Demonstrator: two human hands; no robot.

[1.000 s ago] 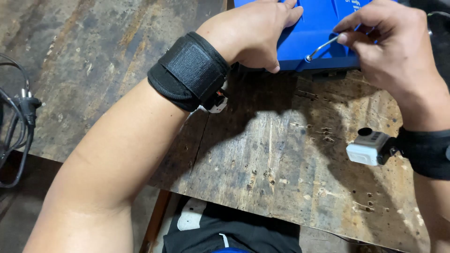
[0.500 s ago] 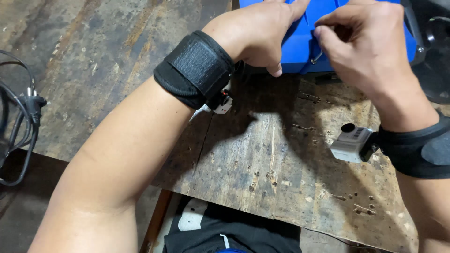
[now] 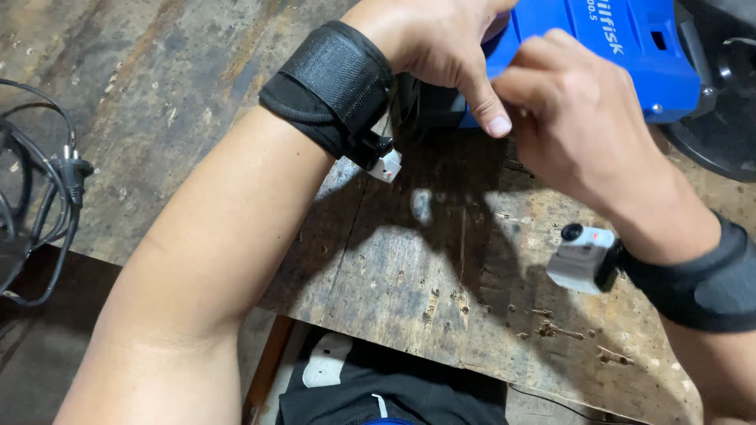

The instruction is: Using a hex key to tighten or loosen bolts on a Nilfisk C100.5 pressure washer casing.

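left hand grips blue casing | right hand clenched, just beside

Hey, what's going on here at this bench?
A person is working with both bare hands on a blue machine housing at the far edge of a worn wooden workbench. The left hand presses on the housing. The right hand is curled at its near edge; anything it pinches is hidden. Black cables lie at left.
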